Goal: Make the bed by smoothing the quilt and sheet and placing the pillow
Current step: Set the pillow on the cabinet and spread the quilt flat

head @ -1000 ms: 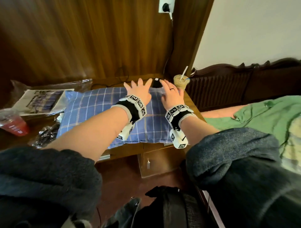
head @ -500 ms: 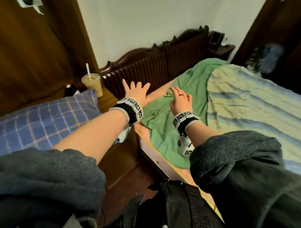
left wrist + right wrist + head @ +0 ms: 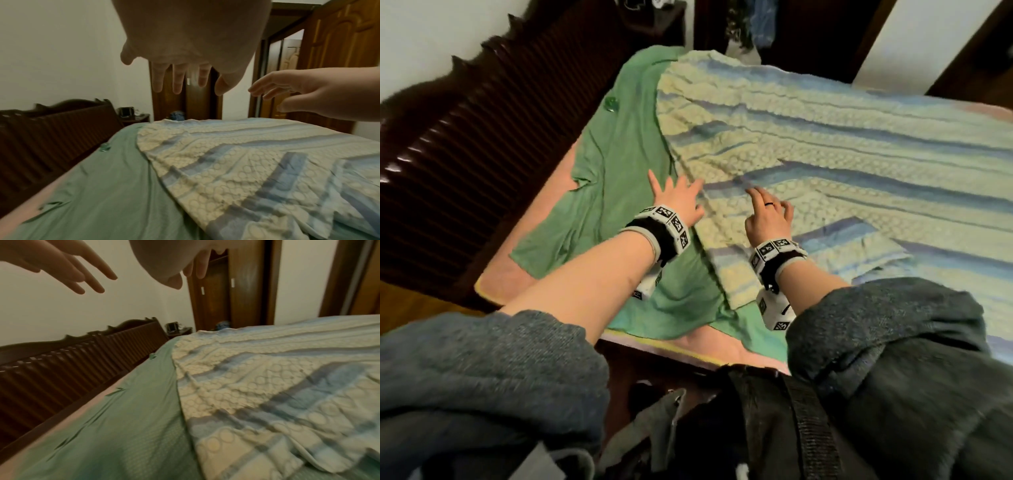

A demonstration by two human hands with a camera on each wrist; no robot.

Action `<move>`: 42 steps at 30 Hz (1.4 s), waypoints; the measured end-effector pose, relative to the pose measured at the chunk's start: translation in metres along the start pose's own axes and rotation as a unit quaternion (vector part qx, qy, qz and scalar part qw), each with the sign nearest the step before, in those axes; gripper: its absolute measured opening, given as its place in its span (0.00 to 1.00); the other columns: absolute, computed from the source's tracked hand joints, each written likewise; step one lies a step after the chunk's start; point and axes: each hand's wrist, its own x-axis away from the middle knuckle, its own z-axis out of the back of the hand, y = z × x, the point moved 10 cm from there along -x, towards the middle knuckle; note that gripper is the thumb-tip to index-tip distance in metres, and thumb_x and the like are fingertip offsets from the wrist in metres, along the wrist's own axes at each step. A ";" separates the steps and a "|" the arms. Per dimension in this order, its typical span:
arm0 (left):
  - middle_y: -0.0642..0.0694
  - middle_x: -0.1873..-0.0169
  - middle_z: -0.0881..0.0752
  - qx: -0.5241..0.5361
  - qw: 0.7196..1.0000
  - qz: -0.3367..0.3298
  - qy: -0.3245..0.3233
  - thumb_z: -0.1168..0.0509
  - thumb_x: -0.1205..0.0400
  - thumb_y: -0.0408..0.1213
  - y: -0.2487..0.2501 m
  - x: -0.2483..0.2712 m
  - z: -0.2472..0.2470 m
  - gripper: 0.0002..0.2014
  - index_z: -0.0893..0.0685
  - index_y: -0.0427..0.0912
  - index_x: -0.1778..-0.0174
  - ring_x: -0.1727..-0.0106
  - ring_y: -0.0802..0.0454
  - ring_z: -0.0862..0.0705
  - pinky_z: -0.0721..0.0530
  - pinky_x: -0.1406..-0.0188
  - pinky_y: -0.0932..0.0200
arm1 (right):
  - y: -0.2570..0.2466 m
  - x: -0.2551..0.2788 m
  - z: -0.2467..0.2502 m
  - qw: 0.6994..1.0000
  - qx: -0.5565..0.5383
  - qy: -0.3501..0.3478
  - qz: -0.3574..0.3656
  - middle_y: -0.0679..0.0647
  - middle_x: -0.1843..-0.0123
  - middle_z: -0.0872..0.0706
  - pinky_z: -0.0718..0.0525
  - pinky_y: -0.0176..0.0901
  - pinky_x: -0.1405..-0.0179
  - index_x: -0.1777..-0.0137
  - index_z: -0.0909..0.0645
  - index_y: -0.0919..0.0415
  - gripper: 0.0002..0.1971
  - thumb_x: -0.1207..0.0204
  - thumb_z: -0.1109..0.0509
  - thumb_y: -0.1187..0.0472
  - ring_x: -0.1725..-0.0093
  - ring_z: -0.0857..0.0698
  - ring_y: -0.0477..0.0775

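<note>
As the person turns from the bedside table, where both palms lay on the blue checked pillow a second ago, the left hand [image 3: 678, 202] and right hand [image 3: 768, 219] hover spread and empty over the rumpled quilt [image 3: 825, 164] and green sheet [image 3: 616, 178]; smoothing likely comes first.

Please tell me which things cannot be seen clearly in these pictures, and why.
- Pillow: not in any view.
- Small green thing on the sheet: too small in every view.
- Quilt: far end cut off by the head view's edge.
- Right hand: fingers mostly cut off by the right wrist view's top edge.
- Nightstand: its things too small.
</note>
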 end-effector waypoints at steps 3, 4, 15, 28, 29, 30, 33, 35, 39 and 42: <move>0.40 0.23 0.33 -0.017 0.998 -0.054 -0.023 0.43 0.18 0.47 0.033 -0.033 -0.021 0.29 0.40 0.51 0.20 0.21 0.37 0.36 0.60 0.23 0.24 | 0.043 -0.004 -0.011 0.998 -0.005 0.009 -0.058 0.50 0.18 0.36 0.48 0.48 0.26 0.21 0.37 0.53 0.31 0.25 0.41 0.68 0.20 0.36 0.50; 0.40 0.22 0.33 -0.025 0.996 -0.077 -0.034 0.43 0.19 0.47 0.044 -0.043 -0.031 0.29 0.40 0.51 0.20 0.21 0.37 0.36 0.60 0.23 0.25 | 0.056 -0.003 -0.017 0.997 -0.005 0.011 -0.080 0.50 0.18 0.36 0.47 0.49 0.25 0.21 0.37 0.53 0.31 0.25 0.40 0.67 0.19 0.36 0.50; 0.48 0.15 0.55 -0.160 0.902 -0.323 -0.239 0.32 0.21 0.41 0.101 -0.094 -0.227 0.44 0.55 0.53 0.17 0.15 0.46 0.52 0.50 0.19 0.38 | 0.152 0.016 -0.182 0.966 0.045 -0.219 -0.129 0.47 0.14 0.51 0.45 0.55 0.22 0.18 0.47 0.48 0.40 0.27 0.36 0.71 0.16 0.46 0.51; 0.44 0.23 0.34 -0.112 0.929 -0.249 -0.251 0.43 0.17 0.35 0.099 -0.137 -0.335 0.25 0.36 0.50 0.23 0.24 0.37 0.32 0.32 0.28 0.41 | 0.158 0.012 -0.289 0.940 0.055 -0.326 -0.087 0.58 0.18 0.34 0.42 0.51 0.20 0.18 0.45 0.52 0.32 0.20 0.38 0.59 0.19 0.36 0.58; 0.44 0.24 0.33 -0.097 0.932 -0.238 -0.254 0.42 0.18 0.35 0.097 -0.138 -0.333 0.25 0.35 0.49 0.23 0.25 0.38 0.30 0.32 0.29 0.41 | 0.156 0.008 -0.281 0.941 0.045 -0.320 -0.100 0.61 0.24 0.26 0.33 0.51 0.26 0.19 0.41 0.53 0.28 0.19 0.39 0.57 0.25 0.28 0.61; 0.44 0.24 0.32 -0.079 0.937 -0.224 -0.258 0.42 0.18 0.36 0.093 -0.139 -0.329 0.25 0.36 0.49 0.23 0.26 0.38 0.29 0.33 0.29 0.40 | 0.153 0.005 -0.273 0.942 0.035 -0.315 -0.114 0.62 0.30 0.20 0.25 0.51 0.34 0.21 0.38 0.54 0.26 0.19 0.40 0.55 0.31 0.22 0.63; 0.43 0.23 0.32 -0.020 0.947 -0.194 -0.256 0.36 0.21 0.41 0.078 -0.143 -0.308 0.34 0.43 0.51 0.20 0.26 0.39 0.27 0.31 0.29 0.39 | 0.132 -0.009 -0.242 0.948 0.026 -0.299 -0.105 0.63 0.40 0.14 0.19 0.51 0.49 0.30 0.27 0.57 0.21 0.20 0.39 0.48 0.41 0.16 0.65; 0.46 0.22 0.32 0.019 0.949 -0.189 -0.252 0.31 0.24 0.41 0.067 -0.145 -0.286 0.41 0.46 0.53 0.18 0.25 0.40 0.28 0.31 0.27 0.38 | 0.110 -0.017 -0.220 0.954 0.041 -0.291 -0.062 0.64 0.44 0.13 0.20 0.50 0.52 0.36 0.23 0.60 0.21 0.21 0.39 0.46 0.43 0.15 0.65; 0.45 0.20 0.36 0.062 0.964 -0.113 -0.234 0.31 0.25 0.37 0.025 -0.136 -0.237 0.40 0.43 0.53 0.19 0.20 0.40 0.36 0.41 0.21 0.34 | 0.056 -0.020 -0.180 0.957 0.020 -0.290 -0.009 0.66 0.48 0.12 0.22 0.49 0.57 0.42 0.19 0.63 0.23 0.22 0.40 0.43 0.48 0.14 0.66; 0.44 0.16 0.46 0.099 0.974 -0.007 -0.202 0.31 0.25 0.37 -0.019 -0.129 -0.196 0.45 0.52 0.55 0.17 0.16 0.35 0.48 0.55 0.20 0.31 | 0.022 -0.018 -0.153 0.954 -0.022 -0.299 -0.004 0.67 0.48 0.12 0.22 0.49 0.58 0.44 0.18 0.64 0.32 0.33 0.48 0.40 0.48 0.14 0.66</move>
